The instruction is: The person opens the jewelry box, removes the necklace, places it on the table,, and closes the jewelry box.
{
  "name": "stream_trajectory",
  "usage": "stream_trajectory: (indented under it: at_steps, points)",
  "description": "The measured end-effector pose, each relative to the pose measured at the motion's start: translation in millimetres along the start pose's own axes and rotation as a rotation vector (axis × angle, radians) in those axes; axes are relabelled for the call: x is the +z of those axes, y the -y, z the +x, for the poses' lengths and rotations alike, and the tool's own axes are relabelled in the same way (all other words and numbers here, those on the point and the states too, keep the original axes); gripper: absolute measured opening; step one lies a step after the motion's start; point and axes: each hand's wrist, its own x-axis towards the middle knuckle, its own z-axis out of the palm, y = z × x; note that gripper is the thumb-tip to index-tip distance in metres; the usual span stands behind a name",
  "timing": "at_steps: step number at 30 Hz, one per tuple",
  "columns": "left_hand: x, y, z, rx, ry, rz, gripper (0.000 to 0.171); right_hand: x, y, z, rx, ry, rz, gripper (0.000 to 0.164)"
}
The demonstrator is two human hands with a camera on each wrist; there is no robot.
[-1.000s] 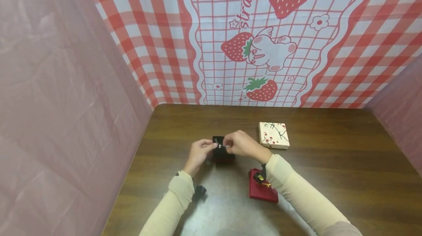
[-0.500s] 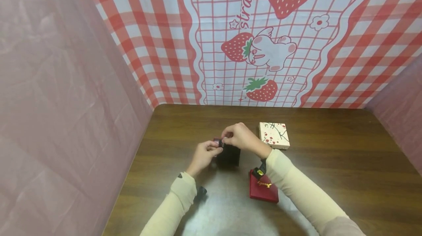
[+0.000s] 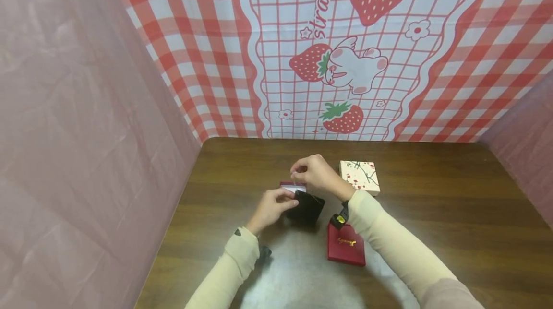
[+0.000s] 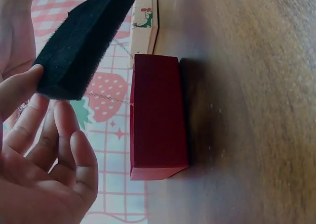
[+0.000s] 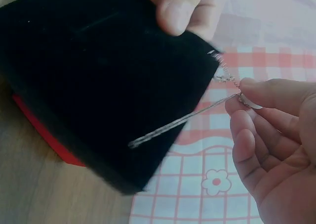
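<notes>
In the head view my left hand (image 3: 270, 209) pinches a black velvety pad (image 3: 307, 209) by its edge between thumb and fingers. The pad is tilted and held above an open red box (image 4: 159, 115), whose pale inside shows behind it. My right hand (image 3: 317, 174) is just beyond the pad. In the right wrist view, its thumb and fingertips pinch the end of a thin silver chain (image 5: 173, 126). The chain runs from those fingertips to the pad's face and the pad's upper corner. Part of the chain is hidden behind the pad.
A red lid (image 3: 345, 254) with gold lettering lies on the wooden table (image 3: 423, 203), near the right forearm. Farther back stands a cream box (image 3: 359, 178) with a floral print. A checked strawberry cloth (image 3: 276, 59) hangs behind the table.
The black pad has come up off the red box and tilted towards me, baring the box's pale inside. My right hand has moved slightly away, drawing the chain end; my left has shifted right.
</notes>
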Motion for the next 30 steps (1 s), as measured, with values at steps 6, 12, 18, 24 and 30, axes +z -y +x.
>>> stream_trajectory:
  at_steps: [6,12,18,24,30]
  points:
    - [-1.1,-3.5,-1.7,0.029,-0.038,-0.003,0.019,-2.9,-3.0,1.7,0.061,-0.022,0.015,0.006]
    - [-3.8,-5.1,-3.3,0.028,-0.093,-0.102,0.02,-10.1,-6.3,2.8,0.062,-0.114,0.005,0.007]
    - [-7.9,-6.2,-1.5,-0.001,-0.206,-0.199,0.02,-20.3,-6.5,2.4,0.071,-0.197,0.01,0.01]
    - [-18.5,-33.6,-7.5,-0.044,-0.292,-0.235,0.02,-29.5,0.7,1.3,0.089,-0.2,0.042,0.011]
    - [-24.2,-41.8,-10.5,-0.096,-0.323,-0.237,0.021,-35.8,2.8,-0.3,0.12,-0.204,0.051,0.013]
